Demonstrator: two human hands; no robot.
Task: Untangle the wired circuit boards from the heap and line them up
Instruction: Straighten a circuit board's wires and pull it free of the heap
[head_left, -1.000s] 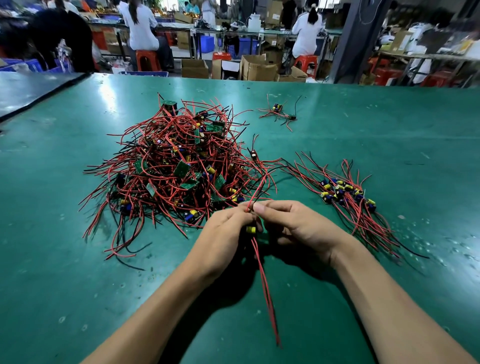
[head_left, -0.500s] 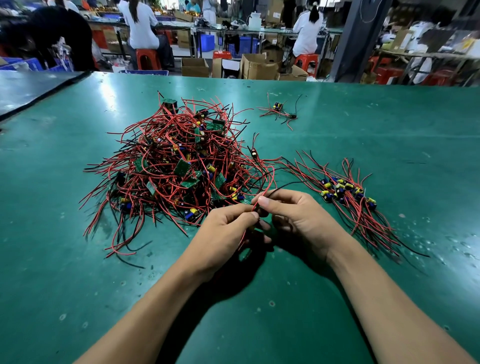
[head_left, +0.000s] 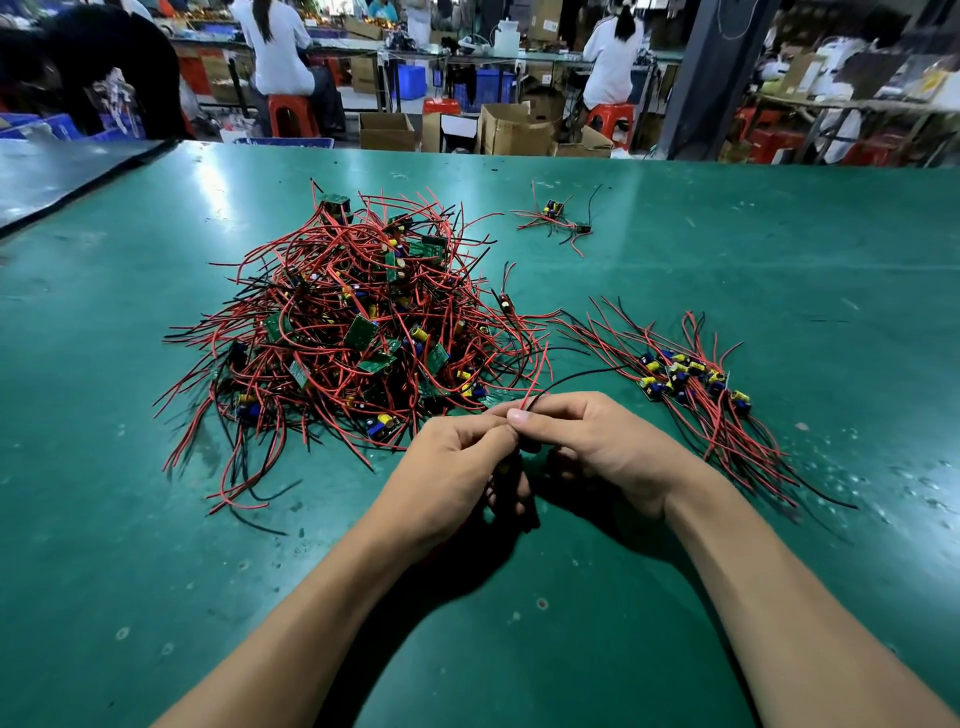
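The fingers (head_left: 519, 417) of both hands meet just above the green desk (head_left: 779, 270). The left hand (head_left: 457, 467) and the right hand (head_left: 608, 447) are curled knuckle to knuckle, pinching a pair of wires (head_left: 540, 371), one red and one black, that rise beyond the fingertips. Whether a board hangs beneath them cannot be told; the palms hide it.

Just beyond the fingers and to their left lies the heap (head_left: 358, 332), a tangle of red and black leads with small green boards and yellow and blue parts. To the right of the fingers, apart from the heap, a row of boards (head_left: 685, 379) lies side by side, with leads trailing toward the near edge. Well beyond the fingers sits a small stray cluster (head_left: 558, 218).

The desk mat is glossy with pale light patches far off, and speckled with scuffs right of the fingers. A second desk (head_left: 52, 171) adjoins it far to the left. Behind are cardboard boxes (head_left: 514, 130), red stools (head_left: 291, 111), blue crates (head_left: 410, 80), a dark pillar (head_left: 696, 78) and seated people in white tops (head_left: 275, 47).
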